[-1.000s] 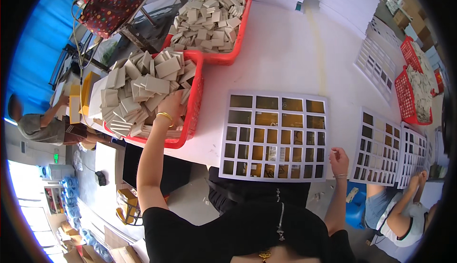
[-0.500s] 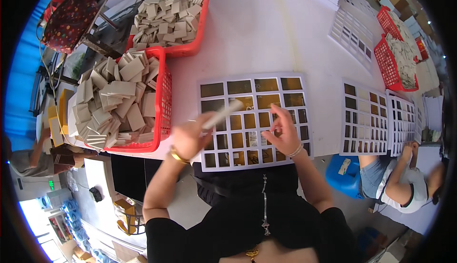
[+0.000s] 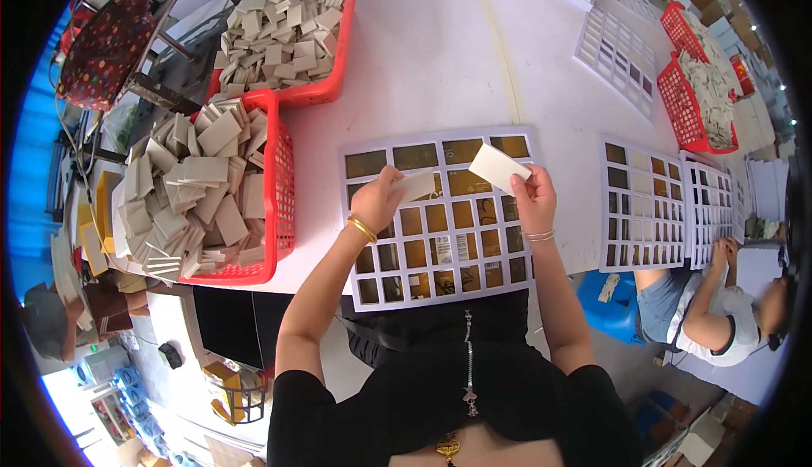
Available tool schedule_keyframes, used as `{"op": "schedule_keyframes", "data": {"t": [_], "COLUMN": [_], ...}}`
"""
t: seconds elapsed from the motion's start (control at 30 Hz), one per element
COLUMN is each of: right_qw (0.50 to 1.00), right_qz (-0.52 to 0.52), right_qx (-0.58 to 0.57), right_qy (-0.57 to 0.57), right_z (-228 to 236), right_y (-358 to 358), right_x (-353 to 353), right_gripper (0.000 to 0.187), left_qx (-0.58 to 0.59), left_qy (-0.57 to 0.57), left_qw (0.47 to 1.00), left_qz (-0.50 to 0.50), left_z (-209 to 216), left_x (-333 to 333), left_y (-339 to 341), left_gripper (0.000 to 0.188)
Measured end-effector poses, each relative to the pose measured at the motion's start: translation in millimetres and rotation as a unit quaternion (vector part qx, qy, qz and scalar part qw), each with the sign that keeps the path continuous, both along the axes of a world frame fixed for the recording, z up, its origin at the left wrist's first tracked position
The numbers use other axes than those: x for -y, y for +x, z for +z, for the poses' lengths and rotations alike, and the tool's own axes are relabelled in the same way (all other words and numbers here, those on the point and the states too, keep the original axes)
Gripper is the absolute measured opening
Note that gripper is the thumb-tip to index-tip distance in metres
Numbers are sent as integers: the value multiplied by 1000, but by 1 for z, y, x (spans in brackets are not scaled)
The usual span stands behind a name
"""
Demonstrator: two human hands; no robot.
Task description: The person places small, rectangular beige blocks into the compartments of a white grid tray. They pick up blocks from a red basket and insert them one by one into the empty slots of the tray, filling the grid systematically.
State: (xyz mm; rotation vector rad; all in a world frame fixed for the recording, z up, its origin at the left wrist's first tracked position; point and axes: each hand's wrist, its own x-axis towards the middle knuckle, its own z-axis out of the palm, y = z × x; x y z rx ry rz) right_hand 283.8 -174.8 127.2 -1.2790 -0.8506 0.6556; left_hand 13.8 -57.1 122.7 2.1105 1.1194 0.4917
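Note:
A white grid panel with rows of rectangular openings lies on the white table in front of me. Brown and dark surfaces show through the openings. My left hand is closed on a flat off-white tile, held over the panel's upper left part. Between the thumb and fingers of my right hand is another pale tile, tilted above the upper right openings. Whether the left hand holds more than one tile I cannot tell.
A red basket heaped with similar tiles stands left of the panel, with a second red basket behind it. More grid panels lie to the right. Beyond them a person sits near red baskets of pale pieces.
Both hands have moved up over the panel's upper part. My right hand, with nothing visible in it before, now grips a tile. The view has shifted slightly.

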Motion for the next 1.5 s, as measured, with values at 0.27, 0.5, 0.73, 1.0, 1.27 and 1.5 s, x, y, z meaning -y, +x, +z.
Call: {"op": "schedule_keyframes", "data": {"t": [0.27,0.5,0.73,1.0,1.27,1.5], "right_qw": [998,999,987,951,931,927], "right_qz": [20,44,85,220,240,155], "right_qx": [-33,15,120,126,176,297], "right_qy": [-39,-3,-70,-176,-212,-170], "right_z": [-7,-12,-27,-39,-51,-61], "right_y": [3,0,-18,-33,-37,-49], "right_x": [-6,-32,-91,-130,-134,-142], "right_gripper": [24,28,22,17,18,16], "left_qx": [-12,-107,-109,-198,-151,-162], "left_qy": [45,146,206,202,234,217], "left_qw": [999,983,972,947,957,959], "left_qz": [-21,18,-30,-156,-82,-87], "left_z": [-49,-20,-23,-18,-33,-36], "left_x": [-22,1,15,25,31,34], "left_y": [12,14,11,19,23,20], "left_gripper": [31,22,33,37,28,29]}}
